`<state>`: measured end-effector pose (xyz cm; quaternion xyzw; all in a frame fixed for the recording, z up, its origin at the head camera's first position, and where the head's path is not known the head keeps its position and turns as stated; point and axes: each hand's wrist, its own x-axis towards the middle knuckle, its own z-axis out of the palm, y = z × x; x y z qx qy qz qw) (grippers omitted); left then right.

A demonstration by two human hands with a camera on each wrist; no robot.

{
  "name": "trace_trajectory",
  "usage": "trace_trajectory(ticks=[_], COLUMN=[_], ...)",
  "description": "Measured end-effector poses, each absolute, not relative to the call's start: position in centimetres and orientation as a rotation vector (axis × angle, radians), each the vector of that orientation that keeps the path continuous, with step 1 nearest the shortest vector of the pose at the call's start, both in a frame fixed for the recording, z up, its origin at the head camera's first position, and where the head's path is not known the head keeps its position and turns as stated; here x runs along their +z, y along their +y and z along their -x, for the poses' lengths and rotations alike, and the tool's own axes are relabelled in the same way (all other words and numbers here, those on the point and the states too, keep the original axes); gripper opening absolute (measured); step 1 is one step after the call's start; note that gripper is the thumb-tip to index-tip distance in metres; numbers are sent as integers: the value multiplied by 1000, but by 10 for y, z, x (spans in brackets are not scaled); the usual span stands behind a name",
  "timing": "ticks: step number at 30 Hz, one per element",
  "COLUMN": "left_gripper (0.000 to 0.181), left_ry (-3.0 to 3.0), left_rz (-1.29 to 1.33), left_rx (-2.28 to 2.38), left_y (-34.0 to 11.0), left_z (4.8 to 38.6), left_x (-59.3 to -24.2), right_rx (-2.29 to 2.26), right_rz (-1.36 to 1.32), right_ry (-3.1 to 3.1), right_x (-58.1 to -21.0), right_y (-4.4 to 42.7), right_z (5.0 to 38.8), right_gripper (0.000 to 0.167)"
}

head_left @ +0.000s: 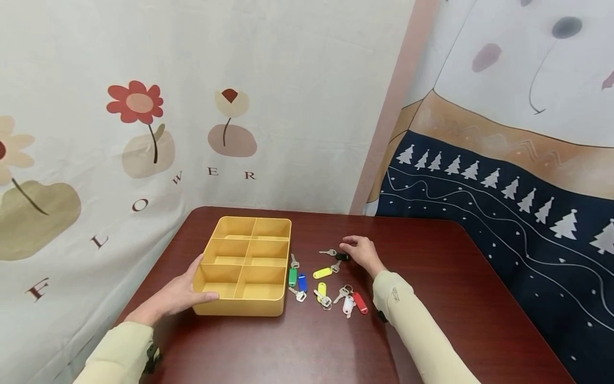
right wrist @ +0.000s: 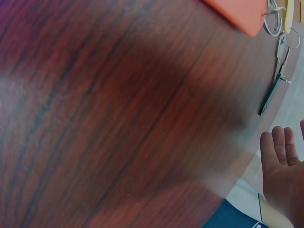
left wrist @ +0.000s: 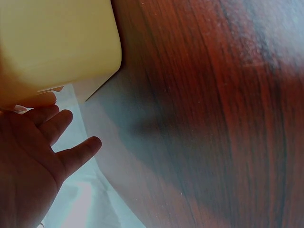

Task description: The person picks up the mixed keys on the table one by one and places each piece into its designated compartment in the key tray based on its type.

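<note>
Tabletop (head_left: 268,349) bears a tray (head_left: 240,308) lengthwise away — left hand (head_left: 179,294) clamped on it, right hand (head_left: 363,253) unclosed beside a left-pointing black-tagged key (head_left: 331,252).

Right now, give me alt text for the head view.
A person's left hand holds a yellow six-compartment tray on a reddish-brown table; the right hand is by a black key tag. Nearby lie keys with green, blue, yellow, white and red tags.

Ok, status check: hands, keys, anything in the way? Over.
Left hand holds yellow box. Right hand at black key tag, contact unclear. Other tagged keys lie on table. Nothing obvious in the way.
</note>
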<state>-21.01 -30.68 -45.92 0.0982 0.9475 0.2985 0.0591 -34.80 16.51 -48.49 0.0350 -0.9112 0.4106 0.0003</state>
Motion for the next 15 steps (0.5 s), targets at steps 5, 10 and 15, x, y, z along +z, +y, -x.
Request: trace_trajectory(ticks=[5, 10, 15], left_gripper=[121, 120, 120], left_ry=[2870, 2873, 2874], left_rz=[-305, -304, -304], left_rx=[894, 898, 899], left_y=[-307, -307, -306], left_z=[210, 210, 209], left_x=[-460, -459, -459], right_rx=[1306, 1253, 1207], right_rz=[-112, -121, -111], right_ry=[-2879, -2899, -2922], right_x=[-489, -494, -498], right_y=[165, 161, 156], right_z=[346, 344, 344], right_gripper=[34, 29, 23])
